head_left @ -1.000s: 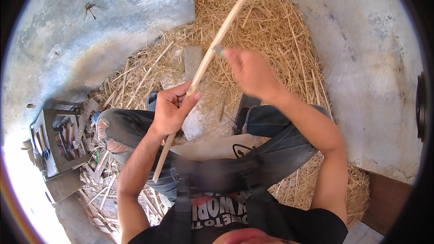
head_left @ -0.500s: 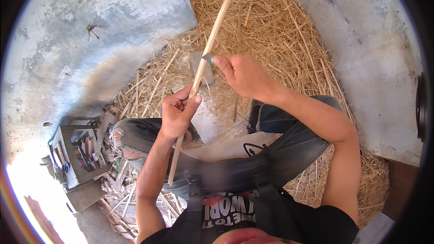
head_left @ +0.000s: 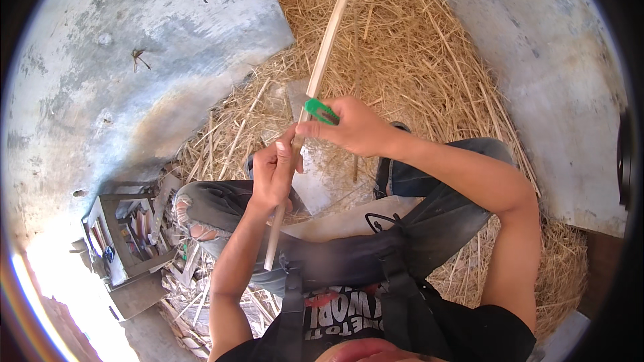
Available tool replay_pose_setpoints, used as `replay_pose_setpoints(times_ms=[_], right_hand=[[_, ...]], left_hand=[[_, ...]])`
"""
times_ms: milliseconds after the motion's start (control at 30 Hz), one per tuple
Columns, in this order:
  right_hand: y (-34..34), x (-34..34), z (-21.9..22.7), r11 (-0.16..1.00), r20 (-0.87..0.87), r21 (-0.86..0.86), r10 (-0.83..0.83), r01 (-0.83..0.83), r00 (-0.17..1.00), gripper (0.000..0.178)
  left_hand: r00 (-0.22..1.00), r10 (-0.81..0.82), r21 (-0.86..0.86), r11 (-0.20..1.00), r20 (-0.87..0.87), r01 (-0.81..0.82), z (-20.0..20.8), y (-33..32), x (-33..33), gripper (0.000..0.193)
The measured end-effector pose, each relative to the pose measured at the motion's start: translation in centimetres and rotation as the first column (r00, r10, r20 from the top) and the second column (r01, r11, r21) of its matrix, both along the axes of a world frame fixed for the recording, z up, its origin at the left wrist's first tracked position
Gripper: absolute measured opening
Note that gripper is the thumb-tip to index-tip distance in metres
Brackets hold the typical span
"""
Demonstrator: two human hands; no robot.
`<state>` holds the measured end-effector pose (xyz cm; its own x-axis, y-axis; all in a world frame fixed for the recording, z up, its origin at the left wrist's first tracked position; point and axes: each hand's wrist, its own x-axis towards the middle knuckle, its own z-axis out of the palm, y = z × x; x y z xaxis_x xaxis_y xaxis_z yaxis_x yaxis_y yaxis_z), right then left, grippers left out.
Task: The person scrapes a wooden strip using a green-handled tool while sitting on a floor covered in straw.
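A long, pale wooden strip (head_left: 331, 33) slants up and away from my lap, its far end over the straw. My left hand (head_left: 273, 177) is closed round its lower part, and the short tail end sticks out below toward my leg. Just above it, my right hand (head_left: 359, 127) grips a green-handled utility knife (head_left: 320, 112). The knife's handle lies across the strip, and the right thumb reaches to the wood close to my left fingers. I cannot make out the blade here.
Shavings and straw (head_left: 416, 60) cover the floor ahead and around my crossed legs (head_left: 443, 181). Weathered grey walls (head_left: 181, 20) stand at left and right. A wooden box (head_left: 127, 234) with tools lies at the left. A pale flat slab (head_left: 312, 191) rests between my feet.
My right hand has come down the strip toward my left hand and turned, so the green handle shows and the blade no longer does. The strip's far end has dipped slightly in view.
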<state>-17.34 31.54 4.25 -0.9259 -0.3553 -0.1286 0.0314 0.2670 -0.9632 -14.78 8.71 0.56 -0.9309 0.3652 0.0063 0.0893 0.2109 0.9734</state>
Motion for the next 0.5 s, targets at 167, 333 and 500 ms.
replay_pose_setpoints(times_ms=[167, 333, 500], right_hand=[[-0.5, 0.0, -2.3, 0.999, 0.043, -0.003, -0.033, 0.033, 0.999, 0.042], [-0.4, 0.0, -1.3, 0.997, 0.094, 0.072, 0.014, -0.021, 0.995, 0.027], [-0.2, 0.0, -1.7, 0.998, 0.024, 0.034, 0.049, -0.05, 0.999, 0.022]], left_hand=[[0.997, -0.028, -0.014, 1.0, -0.079, 0.027, 0.2, 0.4, 0.1, 0.075], [0.988, -0.009, -0.086, 0.996, -0.156, -0.004, -0.5, 0.2, 0.2, 0.075], [0.998, -0.001, 0.018, 1.0, -0.065, 0.002, -0.5, 0.4, 0.2, 0.07]])
